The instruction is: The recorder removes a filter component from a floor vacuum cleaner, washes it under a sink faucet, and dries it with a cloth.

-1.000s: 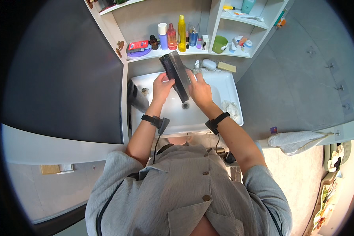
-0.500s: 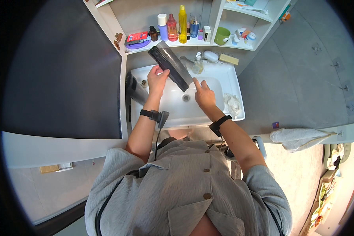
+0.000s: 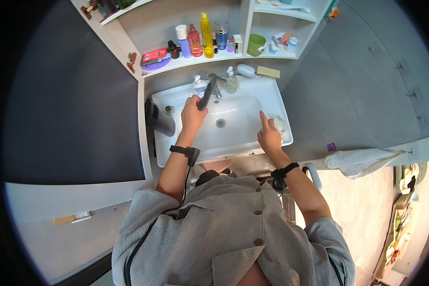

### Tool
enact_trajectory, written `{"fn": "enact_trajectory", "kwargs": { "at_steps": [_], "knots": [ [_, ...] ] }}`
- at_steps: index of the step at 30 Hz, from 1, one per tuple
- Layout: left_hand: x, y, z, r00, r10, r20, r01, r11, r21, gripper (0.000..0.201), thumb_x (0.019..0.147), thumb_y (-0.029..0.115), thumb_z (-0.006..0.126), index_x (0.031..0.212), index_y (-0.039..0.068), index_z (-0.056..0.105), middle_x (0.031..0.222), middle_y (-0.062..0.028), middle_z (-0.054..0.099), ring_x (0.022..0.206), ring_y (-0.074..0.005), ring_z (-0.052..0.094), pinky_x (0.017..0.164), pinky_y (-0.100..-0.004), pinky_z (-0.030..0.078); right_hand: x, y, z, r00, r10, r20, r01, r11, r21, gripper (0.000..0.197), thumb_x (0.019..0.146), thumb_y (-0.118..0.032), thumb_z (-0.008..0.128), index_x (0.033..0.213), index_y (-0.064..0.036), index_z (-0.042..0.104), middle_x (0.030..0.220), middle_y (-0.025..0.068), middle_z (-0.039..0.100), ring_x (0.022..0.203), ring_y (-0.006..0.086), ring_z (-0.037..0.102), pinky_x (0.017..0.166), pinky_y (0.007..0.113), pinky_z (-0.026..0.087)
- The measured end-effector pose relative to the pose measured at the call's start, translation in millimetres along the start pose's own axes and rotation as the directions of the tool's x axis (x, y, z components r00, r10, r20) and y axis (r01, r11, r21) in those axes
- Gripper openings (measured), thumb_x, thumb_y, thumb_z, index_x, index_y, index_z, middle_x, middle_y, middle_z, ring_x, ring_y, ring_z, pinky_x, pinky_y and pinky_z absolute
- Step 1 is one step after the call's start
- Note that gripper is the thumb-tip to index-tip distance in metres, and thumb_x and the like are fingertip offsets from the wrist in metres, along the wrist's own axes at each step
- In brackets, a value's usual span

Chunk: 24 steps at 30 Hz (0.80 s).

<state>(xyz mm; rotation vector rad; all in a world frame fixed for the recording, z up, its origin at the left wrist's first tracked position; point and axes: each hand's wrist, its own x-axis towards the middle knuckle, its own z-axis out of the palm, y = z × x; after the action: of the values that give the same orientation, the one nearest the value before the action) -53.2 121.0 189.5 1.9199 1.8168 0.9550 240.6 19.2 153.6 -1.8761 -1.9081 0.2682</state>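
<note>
My left hand (image 3: 192, 117) is closed around the lower end of a long, flat, dark panel-like thing (image 3: 206, 97), held tilted above the left side of the white sink (image 3: 240, 121). Only its narrow edge faces me now, so its broad face is hidden. My right hand (image 3: 270, 137) hovers over the basin's right side, holding nothing, with its index finger stretched out. Close beside it, a crumpled whitish cloth or bag (image 3: 278, 125) lies on the sink's right rim. Past the panel stand the faucet (image 3: 218, 86) and a white pump bottle (image 3: 199, 86).
A clear pump bottle (image 3: 230, 81), a white oval thing (image 3: 246, 70) and a yellowish bar (image 3: 268, 72) stand along the back rim. Above, a shelf (image 3: 190, 62) holds several bottles and a green cup (image 3: 256, 45). A dark grey cylinder (image 3: 161, 120) leans at the left.
My left hand has turned the dark panel from its broad face to its edge. My right hand has moved away from it to the right. The white pump bottle has come into sight.
</note>
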Motion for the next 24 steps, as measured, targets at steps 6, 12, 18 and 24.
{"fn": "enact_trajectory", "kwargs": {
  "at_steps": [6, 12, 18, 24],
  "knots": [
    [-13.5, -26.9, 22.8, 0.997, 0.008, 0.073, -0.014, 0.997, 0.079, 0.028, 0.077, 0.015, 0.073, 0.099, 0.006, 0.059, 0.099, -0.0128, 0.061, 0.090, -0.0362, 0.064, 0.076, -0.0448, 0.051, -49.2, 14.9, -15.1, 0.994, 0.098, 0.040, -0.100, 0.994, 0.039, 0.079, 0.081, -0.004, 0.062, 0.152, -0.0209, 0.034, 0.113, 0.0188, 0.058, 0.083, 0.0399, 0.067, 0.071, 0.048, 0.058],
    [-44.0, -55.4, 45.0, 0.993, 0.031, 0.115, -0.054, 0.978, 0.200, 0.030, 0.075, 0.010, 0.072, 0.103, 0.006, 0.061, 0.104, -0.0133, 0.061, 0.087, -0.0372, 0.065, 0.077, -0.0466, 0.053, -84.9, 33.5, -6.0, 0.987, 0.150, 0.053, -0.157, 0.975, 0.156, 0.079, 0.081, 0.001, 0.062, 0.153, -0.0185, 0.034, 0.123, 0.0253, 0.056, 0.096, 0.0464, 0.063, 0.081, 0.050, 0.055],
    [-101.2, -102.1, 29.4, 0.980, 0.107, 0.165, -0.164, 0.909, 0.384, 0.034, 0.075, 0.007, 0.072, 0.107, 0.005, 0.062, 0.102, -0.0118, 0.060, 0.095, -0.0333, 0.063, 0.082, -0.0454, 0.051, -104.0, 38.2, 4.0, 0.972, 0.167, 0.165, -0.193, 0.969, 0.156, 0.077, 0.082, 0.001, 0.063, 0.152, -0.0123, 0.033, 0.123, 0.0253, 0.057, 0.105, 0.0456, 0.061, 0.087, 0.048, 0.052],
    [-153.9, -147.2, 3.9, 0.979, 0.142, 0.144, -0.198, 0.821, 0.536, 0.021, 0.082, 0.009, 0.061, 0.102, 0.011, 0.063, 0.097, -0.0093, 0.059, 0.099, -0.0255, 0.063, 0.090, -0.0401, 0.048, -113.7, 34.1, 18.5, 0.972, 0.116, 0.204, -0.142, 0.983, 0.119, 0.077, 0.083, -0.002, 0.064, 0.152, -0.0134, 0.034, 0.126, 0.0253, 0.056, 0.106, 0.0452, 0.061, 0.088, 0.048, 0.052]
  ]
}}
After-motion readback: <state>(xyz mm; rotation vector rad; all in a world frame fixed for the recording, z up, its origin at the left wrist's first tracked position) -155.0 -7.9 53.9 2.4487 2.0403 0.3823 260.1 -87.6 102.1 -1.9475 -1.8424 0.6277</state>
